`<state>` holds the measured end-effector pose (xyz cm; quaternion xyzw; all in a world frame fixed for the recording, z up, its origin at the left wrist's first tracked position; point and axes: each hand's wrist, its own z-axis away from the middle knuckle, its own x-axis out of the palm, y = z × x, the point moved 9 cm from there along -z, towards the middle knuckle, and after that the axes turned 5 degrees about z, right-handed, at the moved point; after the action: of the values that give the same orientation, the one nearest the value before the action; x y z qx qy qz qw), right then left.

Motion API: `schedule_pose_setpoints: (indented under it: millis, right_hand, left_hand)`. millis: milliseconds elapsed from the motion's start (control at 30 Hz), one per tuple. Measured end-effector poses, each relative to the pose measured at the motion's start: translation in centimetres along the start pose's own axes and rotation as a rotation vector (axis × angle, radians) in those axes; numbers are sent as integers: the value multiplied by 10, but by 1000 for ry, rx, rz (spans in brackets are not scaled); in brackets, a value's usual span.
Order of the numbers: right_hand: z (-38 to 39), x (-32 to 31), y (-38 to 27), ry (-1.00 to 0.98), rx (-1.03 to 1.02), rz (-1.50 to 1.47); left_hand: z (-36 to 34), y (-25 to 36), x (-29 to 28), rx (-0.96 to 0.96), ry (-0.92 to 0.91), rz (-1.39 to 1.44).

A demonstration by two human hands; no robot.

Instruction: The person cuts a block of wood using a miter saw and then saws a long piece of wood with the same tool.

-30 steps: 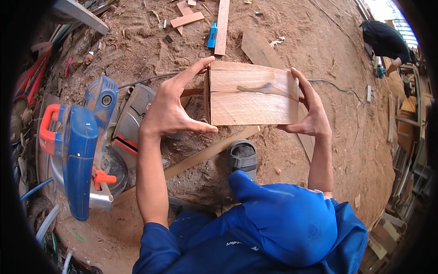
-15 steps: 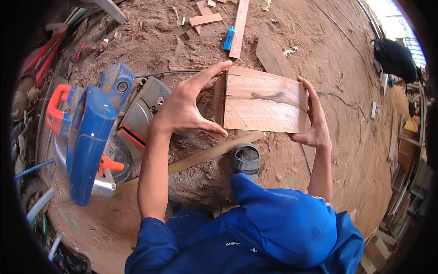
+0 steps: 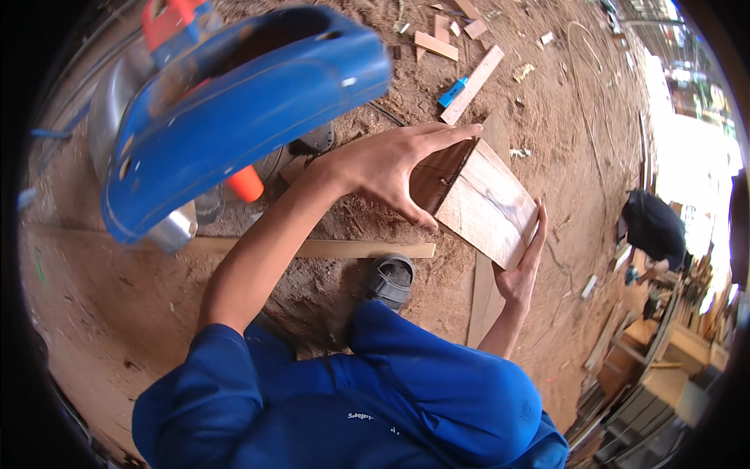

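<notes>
Between my two hands is a small wooden box (image 3: 494,205) of pale planed boards, with a dark grain streak on its top face. My left hand (image 3: 383,164) spans the box's left end, fingertips at the far corner and thumb at the near corner. My right hand (image 3: 522,273) presses on the opposite end, fingers along the edge and thumb mostly out of sight below. The box is held tilted, its right end toward me. Its left side face is darker and partly covered by my left hand.
A power saw with a blue guard (image 3: 250,117) and orange handle (image 3: 245,184) looms at left. A wood strip (image 3: 336,249) lies before my sandalled foot (image 3: 391,281). Offcuts (image 3: 436,45) and a blue marker (image 3: 452,92) lie beyond. A person in dark clothing (image 3: 655,227) crouches right, near stacked wood (image 3: 664,399).
The view has turned and shifted, so the saw looms larger at upper left. The box now appears tilted, its right end lower. Both hands stay on it. The crouching person shows more fully.
</notes>
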<state>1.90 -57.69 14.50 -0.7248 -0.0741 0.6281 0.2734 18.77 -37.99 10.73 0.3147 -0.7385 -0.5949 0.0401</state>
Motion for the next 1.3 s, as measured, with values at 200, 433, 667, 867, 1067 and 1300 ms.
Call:
schedule_pose_setpoints:
  millis: [200, 433, 667, 867, 1067, 1300]
  right_hand:
    - [6, 1, 18, -54, 53, -34]
    - [5, 8, 18, -99, 41, 15]
    - [7, 8, 20, -90, -11, 1]
    - [9, 7, 22, -88, -15, 14]
    - [9, 10, 15, -108, -12, -40]
    - [8, 14, 8, -111, -4, -139]
  left_hand:
    - [-3, -12, 13, -6, -9, 43]
    - [2, -8, 7, -87, -50, 45]
    - [-15, 11, 6, 54, -67, 11]
    - [-14, 10, 15, 96, -74, 38]
    - [-11, 2, 23, 72, -46, 99]
    - [-4, -1, 14, 54, 6, 112]
